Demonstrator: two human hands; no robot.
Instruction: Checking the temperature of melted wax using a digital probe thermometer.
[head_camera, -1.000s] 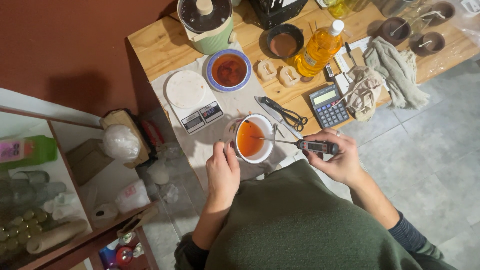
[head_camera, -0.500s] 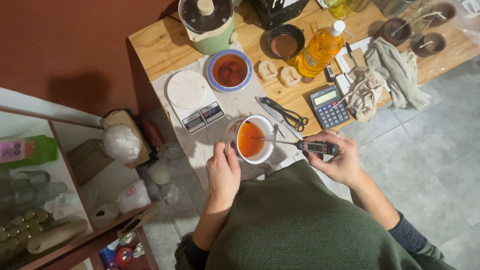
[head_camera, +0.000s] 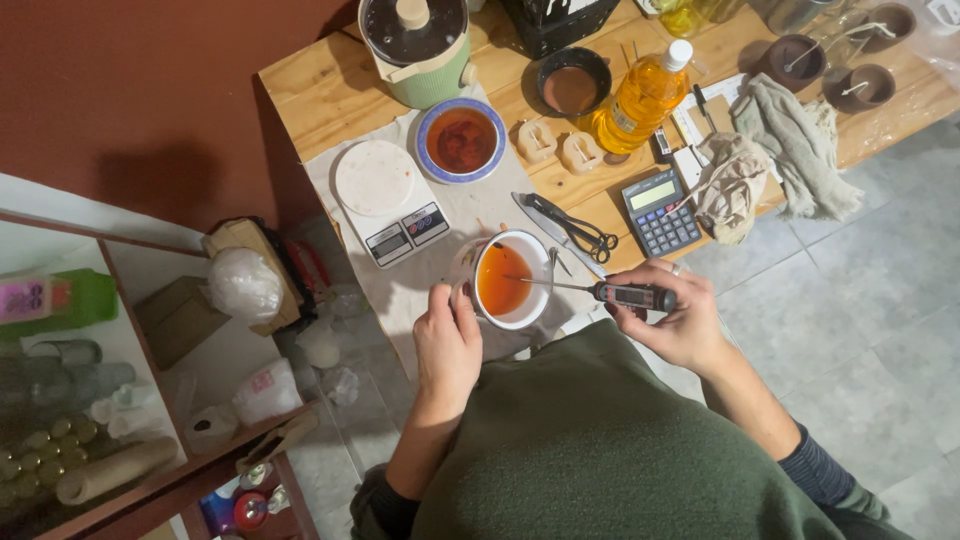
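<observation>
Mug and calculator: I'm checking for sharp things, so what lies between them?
Scissors and a knife lie there on the table, in the head view.

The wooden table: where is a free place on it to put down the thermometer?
Little is bare. One cloth patch lies between the white mug, the digital scale and the scissors. A wood strip stays open left of the green cooker. The right side, around the calculator, rags and oil bottle, is crowded.
</observation>
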